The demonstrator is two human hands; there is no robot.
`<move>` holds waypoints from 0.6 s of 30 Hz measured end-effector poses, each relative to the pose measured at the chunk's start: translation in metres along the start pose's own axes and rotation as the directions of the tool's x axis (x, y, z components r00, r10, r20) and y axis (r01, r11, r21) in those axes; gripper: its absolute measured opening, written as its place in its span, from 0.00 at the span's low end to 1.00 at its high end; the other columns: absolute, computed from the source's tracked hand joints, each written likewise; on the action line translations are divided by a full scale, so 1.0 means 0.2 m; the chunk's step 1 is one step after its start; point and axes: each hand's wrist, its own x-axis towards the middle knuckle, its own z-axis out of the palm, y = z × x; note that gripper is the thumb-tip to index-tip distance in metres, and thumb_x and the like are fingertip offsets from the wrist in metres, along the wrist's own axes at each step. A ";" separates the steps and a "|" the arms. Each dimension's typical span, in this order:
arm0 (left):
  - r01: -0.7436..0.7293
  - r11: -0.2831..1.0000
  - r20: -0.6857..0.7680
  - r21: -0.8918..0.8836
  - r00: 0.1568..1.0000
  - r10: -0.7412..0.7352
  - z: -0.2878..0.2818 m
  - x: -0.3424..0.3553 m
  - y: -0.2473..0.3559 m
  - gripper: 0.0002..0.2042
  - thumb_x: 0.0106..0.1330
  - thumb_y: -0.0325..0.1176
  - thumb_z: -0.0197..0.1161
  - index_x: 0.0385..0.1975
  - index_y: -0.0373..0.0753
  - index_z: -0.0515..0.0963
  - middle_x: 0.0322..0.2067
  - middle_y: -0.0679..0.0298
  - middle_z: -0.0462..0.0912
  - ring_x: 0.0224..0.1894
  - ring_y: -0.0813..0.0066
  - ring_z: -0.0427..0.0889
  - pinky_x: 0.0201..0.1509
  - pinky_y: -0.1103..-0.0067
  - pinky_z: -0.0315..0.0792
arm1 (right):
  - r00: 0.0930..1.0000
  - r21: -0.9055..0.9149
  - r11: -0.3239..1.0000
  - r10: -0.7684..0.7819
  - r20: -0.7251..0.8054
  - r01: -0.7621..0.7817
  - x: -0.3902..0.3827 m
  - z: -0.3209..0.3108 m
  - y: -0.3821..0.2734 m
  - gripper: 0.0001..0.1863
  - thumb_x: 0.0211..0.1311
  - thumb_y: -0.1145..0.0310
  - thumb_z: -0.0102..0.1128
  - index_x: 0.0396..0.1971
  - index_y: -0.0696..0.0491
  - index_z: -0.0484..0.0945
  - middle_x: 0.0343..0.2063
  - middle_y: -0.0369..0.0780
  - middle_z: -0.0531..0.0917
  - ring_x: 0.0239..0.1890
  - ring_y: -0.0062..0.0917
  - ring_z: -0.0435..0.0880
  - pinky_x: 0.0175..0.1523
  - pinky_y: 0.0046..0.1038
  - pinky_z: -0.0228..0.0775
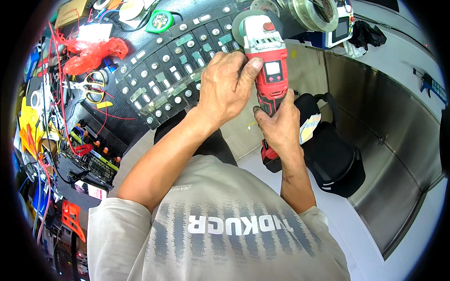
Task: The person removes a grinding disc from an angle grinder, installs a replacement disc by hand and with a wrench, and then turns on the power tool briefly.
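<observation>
A red cordless angle grinder [273, 84] with a silver head and a small white display points away from me at the bench's right edge. Its round disc [239, 29] shows partly beside the head. My right hand [281, 122] is wrapped around the rear of its body. My left hand [226, 85] is closed at the front left side, the thumb pressed on the red housing; its other fingers are partly hidden. Left of the tool lies a block of black battery cells [162, 73] with bolted terminals and greenish tape strips.
A green tape measure [159, 21] lies behind the cells. Yellow-handled scissors [93, 86], a crumpled red plastic bag [96, 54] and tangled wires crowd the left. Rolls of clear tape [315, 14] stand at the back right. A black chair [335, 159] is at my right.
</observation>
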 end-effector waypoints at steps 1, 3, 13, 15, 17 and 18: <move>0.010 1.000 0.001 -0.015 1.000 -0.010 0.00 0.00 0.00 0.27 0.89 0.53 0.61 0.36 0.31 0.83 0.27 0.51 0.79 0.35 0.52 0.76 0.44 0.60 0.74 | 1.000 0.000 1.000 -0.005 -0.002 0.005 0.00 0.00 0.00 0.28 0.56 0.71 0.77 0.52 0.63 0.71 0.27 0.48 0.85 0.28 0.47 0.89 0.44 0.47 0.83; 0.010 1.000 0.009 -0.009 1.000 -0.010 -0.01 0.00 0.01 0.27 0.88 0.53 0.61 0.36 0.31 0.83 0.28 0.51 0.80 0.35 0.51 0.76 0.44 0.60 0.74 | 1.000 -0.003 1.000 -0.017 -0.006 0.017 0.00 0.00 0.00 0.28 0.56 0.71 0.78 0.51 0.63 0.71 0.27 0.49 0.85 0.29 0.47 0.89 0.44 0.47 0.83; 0.008 1.000 0.006 0.000 1.000 -0.008 -0.01 0.00 0.01 0.26 0.88 0.52 0.61 0.35 0.31 0.82 0.28 0.51 0.80 0.35 0.51 0.76 0.43 0.59 0.74 | 1.000 -0.001 1.000 -0.026 0.000 0.026 0.01 0.01 0.01 0.30 0.56 0.71 0.78 0.54 0.64 0.71 0.31 0.53 0.88 0.33 0.52 0.91 0.46 0.48 0.84; 0.021 1.000 0.003 -0.007 1.000 -0.021 0.00 0.00 0.00 0.26 0.89 0.52 0.61 0.34 0.31 0.82 0.28 0.51 0.80 0.35 0.52 0.76 0.43 0.59 0.74 | 1.000 0.005 1.000 -0.030 0.001 0.030 0.01 0.01 0.01 0.30 0.56 0.71 0.78 0.54 0.64 0.71 0.30 0.53 0.87 0.32 0.51 0.91 0.46 0.48 0.83; 0.023 1.000 0.000 -0.021 1.000 -0.023 -0.01 0.00 0.00 0.26 0.89 0.51 0.61 0.34 0.31 0.82 0.28 0.51 0.80 0.35 0.53 0.75 0.43 0.60 0.74 | 1.000 0.014 1.000 -0.009 0.016 0.009 0.01 0.00 -0.01 0.30 0.56 0.71 0.78 0.54 0.63 0.71 0.30 0.52 0.87 0.32 0.51 0.91 0.46 0.48 0.83; 0.013 1.000 -0.007 -0.019 1.000 -0.013 0.00 0.00 0.00 0.26 0.89 0.51 0.61 0.34 0.31 0.82 0.28 0.51 0.80 0.35 0.53 0.75 0.43 0.60 0.74 | 1.000 0.018 1.000 -0.003 0.015 0.003 0.01 0.00 -0.01 0.30 0.56 0.71 0.78 0.54 0.64 0.71 0.30 0.52 0.87 0.32 0.51 0.91 0.46 0.48 0.83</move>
